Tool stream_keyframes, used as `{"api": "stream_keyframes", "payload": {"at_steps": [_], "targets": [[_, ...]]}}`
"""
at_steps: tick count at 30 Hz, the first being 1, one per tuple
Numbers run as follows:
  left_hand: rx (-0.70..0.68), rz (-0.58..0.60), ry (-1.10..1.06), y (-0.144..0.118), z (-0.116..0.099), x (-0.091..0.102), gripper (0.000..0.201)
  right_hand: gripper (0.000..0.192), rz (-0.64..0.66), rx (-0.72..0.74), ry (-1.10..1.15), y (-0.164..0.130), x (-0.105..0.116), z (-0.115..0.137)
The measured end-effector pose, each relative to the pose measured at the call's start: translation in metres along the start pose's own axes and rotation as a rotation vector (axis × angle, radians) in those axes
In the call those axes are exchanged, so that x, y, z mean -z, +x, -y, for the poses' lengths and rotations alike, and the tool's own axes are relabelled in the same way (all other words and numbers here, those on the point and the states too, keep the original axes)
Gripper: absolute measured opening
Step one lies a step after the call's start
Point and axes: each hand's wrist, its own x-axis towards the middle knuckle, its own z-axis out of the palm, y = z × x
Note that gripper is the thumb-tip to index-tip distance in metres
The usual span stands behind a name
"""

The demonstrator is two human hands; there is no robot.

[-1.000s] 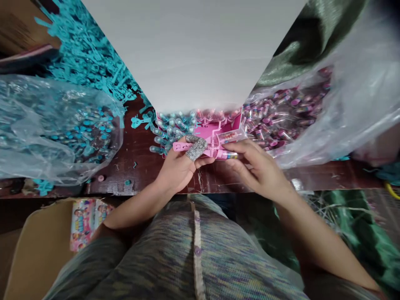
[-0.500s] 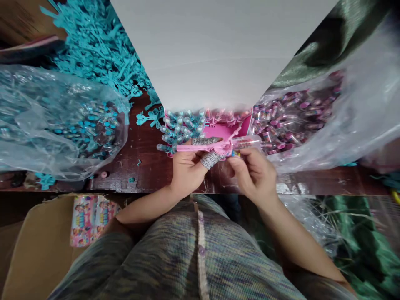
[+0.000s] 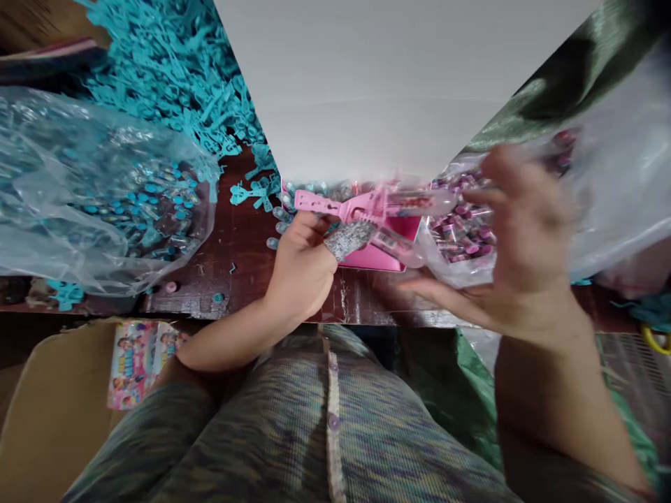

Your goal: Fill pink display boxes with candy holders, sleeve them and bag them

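Status: left grip [image 3: 301, 274] holding pink strap [image 3: 317, 202] | right grip [image 3: 532, 244] blurred, wide | white panel [image 3: 388, 84] cut off at top

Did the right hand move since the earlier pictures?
Yes. The right hand has moved right, away from the pink plastic piece, and now blocks part of the bag of pink-capped tubes from view.

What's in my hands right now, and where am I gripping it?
Left hand: a pink plastic piece with clear tubes, gripped around its middle. Right hand: open, blurred, nothing visibly held.
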Motion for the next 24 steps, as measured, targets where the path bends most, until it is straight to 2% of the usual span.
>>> {"api": "stream_keyframes", "payload": {"at_steps": [2, 3, 5, 7, 9, 11, 13, 16, 18, 21, 24], "targets": [[-0.009, 0.094, 0.059, 0.004, -0.013, 0.001, 0.035, 0.09, 0.064, 0.155, -0.126, 0.014, 0.012, 0.002], [-0.023, 0.145, 0.11, 0.007, -0.018, 0.004, 0.035, 0.078, 0.066, 0.172, -0.118, 0.019, 0.017, 0.002], [-0.098, 0.207, 0.269, 0.012, -0.026, 0.019, 0.036, 0.055, 0.009, 0.074, -0.07, 0.024, 0.024, 0.001], [-0.279, 0.176, 0.502, 0.019, -0.032, 0.041, 0.041, 0.039, 0.004, -0.112, -0.066, 0.022, 0.026, -0.007], [-0.471, 0.135, 0.743, 0.026, -0.037, 0.063, 0.041, 0.03, 0.058, -0.227, -0.094, 0.013, 0.017, -0.021], [-0.584, 0.157, 0.888, 0.033, -0.04, 0.08, 0.031, 0.03, 0.139, -0.268, -0.141, 0.004, -0.003, -0.038], [-0.606, 0.19, 0.925, 0.041, -0.043, 0.091, 0.023, 0.031, 0.203, -0.299, -0.171, -0.002, -0.028, -0.056], [-0.618, 0.146, 0.897, 0.054, -0.049, 0.109, 0.021, 0.033, 0.285, -0.339, -0.15, -0.004, -0.054, -0.078], [-0.581, 0.079, 0.871, 0.067, -0.055, 0.127, 0.025, 0.035, 0.334, -0.324, -0.161, -0.001, -0.06, -0.087], [-0.476, -0.019, 0.855, 0.092, -0.06, 0.157, 0.042, 0.041, 0.376, -0.244, -0.291, 0.014, -0.061, -0.084], [-0.454, -0.081, 0.841, 0.124, -0.059, 0.176, 0.045, 0.041, 0.306, -0.171, -0.454, 0.03, -0.061, -0.069]]}}
